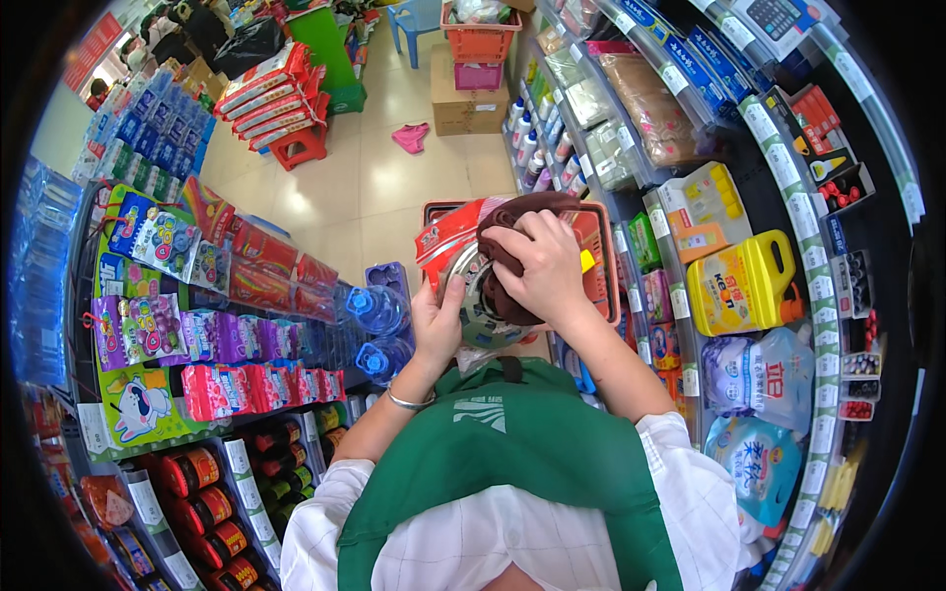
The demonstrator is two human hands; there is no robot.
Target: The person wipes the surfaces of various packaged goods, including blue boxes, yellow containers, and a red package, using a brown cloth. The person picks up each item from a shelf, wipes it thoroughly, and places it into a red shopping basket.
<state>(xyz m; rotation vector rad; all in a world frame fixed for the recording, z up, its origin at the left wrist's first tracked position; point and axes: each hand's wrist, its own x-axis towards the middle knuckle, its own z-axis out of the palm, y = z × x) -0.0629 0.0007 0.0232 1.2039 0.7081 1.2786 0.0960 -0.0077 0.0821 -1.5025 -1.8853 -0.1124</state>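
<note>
My left hand (pixel 437 318) grips the near left side of a rounded package (pixel 491 329) with a pale, greenish patterned body and a silvery rim. A red printed flap or wrapper (pixel 452 235) sticks out on its far left; its exact kind is unclear. My right hand (pixel 545 270) presses a dark brown cloth (pixel 517 214) against the package, fingers bent over the fabric. Much of the package is hidden by the cloth and both hands. Beyond and below them is a red plastic shopping basket (pixel 610 266), with a yellow item (pixel 587 261) partly visible inside.
Shelves on the right hold a yellow detergent jug (pixel 739 284) and detergent pouches (pixel 761 377). At left hang candy bags (pixel 151 329), near large water bottles (pixel 378 309). Ahead, a pink cloth (pixel 411 138) lies on the tiled floor, near a cardboard box (pixel 469 103) and a red stool (pixel 299 148).
</note>
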